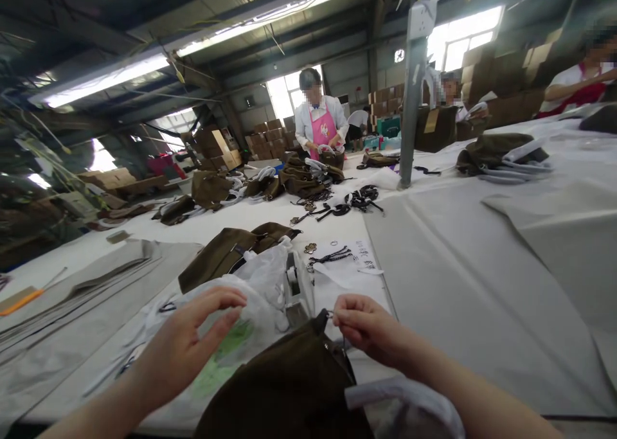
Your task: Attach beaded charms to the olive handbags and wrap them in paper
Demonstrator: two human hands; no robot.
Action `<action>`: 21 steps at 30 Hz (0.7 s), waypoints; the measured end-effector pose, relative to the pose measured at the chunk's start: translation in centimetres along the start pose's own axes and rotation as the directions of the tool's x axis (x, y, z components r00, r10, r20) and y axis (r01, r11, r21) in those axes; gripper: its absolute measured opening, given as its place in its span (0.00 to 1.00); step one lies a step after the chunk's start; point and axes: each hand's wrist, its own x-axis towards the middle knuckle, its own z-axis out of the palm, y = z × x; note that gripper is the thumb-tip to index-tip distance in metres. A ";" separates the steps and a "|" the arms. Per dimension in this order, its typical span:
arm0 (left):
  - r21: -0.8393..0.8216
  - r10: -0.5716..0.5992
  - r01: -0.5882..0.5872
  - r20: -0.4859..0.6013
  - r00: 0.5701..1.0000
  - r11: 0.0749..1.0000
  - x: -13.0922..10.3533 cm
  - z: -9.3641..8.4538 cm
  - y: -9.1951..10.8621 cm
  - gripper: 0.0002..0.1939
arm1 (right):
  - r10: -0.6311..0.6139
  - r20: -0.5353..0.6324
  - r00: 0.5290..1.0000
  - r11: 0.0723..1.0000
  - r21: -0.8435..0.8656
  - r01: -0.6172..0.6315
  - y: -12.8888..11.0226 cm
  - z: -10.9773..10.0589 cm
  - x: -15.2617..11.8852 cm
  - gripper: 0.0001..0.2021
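A dark olive-brown bag (pixel 289 381) lies closest to me, with a pale wrapped handle (pixel 409 394) curving out on its right. At the bag's upper corner my right hand (pixel 364 323) pinches a small metal ring (pixel 330 313); its exact shape is partly hidden by the fingers. My left hand (pixel 193 342) hovers left of the bag, thumb and fingers apart, holding nothing. Below and behind it spreads a clear plastic bag (pixel 260 278) with something green (pixel 226 349) showing through. A grey tape dispenser (pixel 296 291) stands just beyond the corner.
Past the dispenser lie a black braided cord (pixel 332 256), a flower-shaped metal charm (pixel 310 249) and a marked paper (pixel 347 285). Another brown bag (pixel 216 256), piled bags (pixel 303 175) and black straps (pixel 361 198) sit farther back. A metal post (pixel 412 105) rises from the table; people work beyond.
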 end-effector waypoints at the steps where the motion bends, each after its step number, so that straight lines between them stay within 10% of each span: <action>1: 0.016 0.022 -0.022 0.036 0.999 1.000 2.5 0.3 0.3 0.16 | 0.021 0.012 1.000 1.000 -0.004 -0.021 -0.4 -1.2 -0.1 0.16; 12: 0.499 -0.158 -0.095 0.441 0.884 0.861 31.2 12.7 -1.2 0.20 | 0.334 0.059 0.941 0.940 -0.096 -0.328 6.5 -6.5 2.7 0.24; 21: 0.411 -0.278 0.096 0.411 0.868 0.907 44.1 28.2 -2.3 0.20 | 0.418 -0.025 0.908 0.908 -0.023 -0.419 8.4 -8.9 3.6 0.24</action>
